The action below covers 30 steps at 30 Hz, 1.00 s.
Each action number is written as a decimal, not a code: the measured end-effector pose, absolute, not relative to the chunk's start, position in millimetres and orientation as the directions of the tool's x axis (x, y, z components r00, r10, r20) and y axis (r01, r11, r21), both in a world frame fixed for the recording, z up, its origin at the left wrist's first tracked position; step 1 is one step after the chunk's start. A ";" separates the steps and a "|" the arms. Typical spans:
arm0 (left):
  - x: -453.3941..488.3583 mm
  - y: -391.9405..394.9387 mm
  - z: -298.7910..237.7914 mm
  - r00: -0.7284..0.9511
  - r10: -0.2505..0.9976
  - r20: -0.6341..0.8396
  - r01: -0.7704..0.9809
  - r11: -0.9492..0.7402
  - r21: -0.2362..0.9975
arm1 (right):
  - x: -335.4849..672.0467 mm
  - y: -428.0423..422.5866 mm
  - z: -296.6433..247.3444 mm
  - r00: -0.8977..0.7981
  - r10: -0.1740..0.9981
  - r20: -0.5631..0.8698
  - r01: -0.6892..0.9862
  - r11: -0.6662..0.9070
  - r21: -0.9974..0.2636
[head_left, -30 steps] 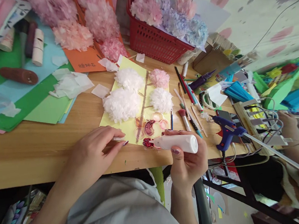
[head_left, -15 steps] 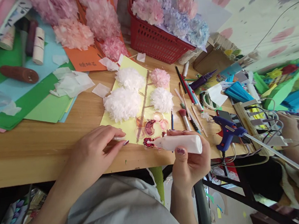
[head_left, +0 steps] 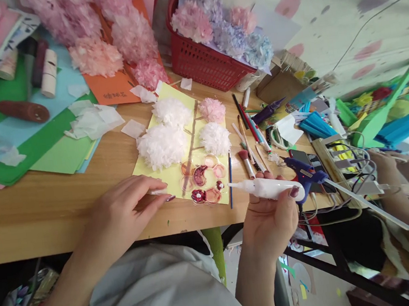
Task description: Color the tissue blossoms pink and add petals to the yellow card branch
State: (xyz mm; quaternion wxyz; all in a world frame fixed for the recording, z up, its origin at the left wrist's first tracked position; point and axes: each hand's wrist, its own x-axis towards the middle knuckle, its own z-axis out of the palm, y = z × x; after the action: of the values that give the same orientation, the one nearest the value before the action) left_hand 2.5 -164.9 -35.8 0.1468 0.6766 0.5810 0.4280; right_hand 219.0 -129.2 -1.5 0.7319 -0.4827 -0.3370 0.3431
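My right hand [head_left: 271, 229] grips a white glue bottle [head_left: 272, 188] lying nearly level, its thin nozzle pointing left. The nozzle tip is apart from the clear palette [head_left: 212, 195], whose round wells hold reddish paint; a white dab sits in a dark red well. Between the thumb and fingers of my left hand [head_left: 133, 209] is a small white piece [head_left: 157, 192], partly hidden. Just beyond that hand lies yellow paper [head_left: 143, 164] with a painted brown stem, white tissue pompoms [head_left: 163, 145] and a pink pompom [head_left: 212, 110]. The palette rests on the paper's near end.
Brushes and pens [head_left: 248, 124] lie right of the paper. A blue glue gun [head_left: 303, 174] stands near a power strip [head_left: 325, 152]. Behind is a red basket [head_left: 202, 65] of paper flowers; coloured sheets [head_left: 62, 153] lie left. Another person's hands [head_left: 385, 168] are at far right.
My right hand has drawn the glue bottle rightward, away from the dark red well, where a white dab now shows. My left hand keeps its pinch beside the paper. The view has shifted slightly.
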 end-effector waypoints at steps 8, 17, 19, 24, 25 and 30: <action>18.0 -175.6 -24.0 -0.207 0.905 0.371 0.552 -0.205 0.808 | 231.9 -131.7 2.3 0.537 0.812 0.229 -0.190 0.381 -0.905; 44.1 -185.2 -20.1 -0.221 0.973 0.070 0.090 -0.051 0.995 | 228.1 -153.3 -2.8 0.345 0.928 0.141 -0.279 0.245 -0.929; 51.3 -186.8 -17.6 -0.204 0.977 0.055 0.030 -0.050 0.998 | 221.5 -159.0 -3.7 0.300 0.946 0.125 -0.272 0.210 -0.939; 56.6 -186.6 -12.4 -0.206 0.970 0.126 0.104 -0.106 0.989 | 216.4 -163.5 -3.5 0.238 0.968 0.081 -0.326 0.158 -0.932; 56.6 -186.5 -10.9 -0.189 0.971 0.147 0.122 -0.126 0.985 | 216.0 -164.5 -3.8 0.225 0.972 0.071 -0.347 0.148 -0.926; 56.2 -186.2 -5.6 -0.136 0.985 0.108 -0.012 -0.111 0.994 | 208.6 -177.5 -7.2 0.190 0.978 0.090 -0.346 0.152 -0.926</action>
State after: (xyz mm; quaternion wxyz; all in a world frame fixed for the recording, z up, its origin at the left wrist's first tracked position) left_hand 56.2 -186.2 -5.6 0.4416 0.4866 0.4995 0.5646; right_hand 208.6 -177.5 -7.2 0.6536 -0.4094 -0.3860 0.5062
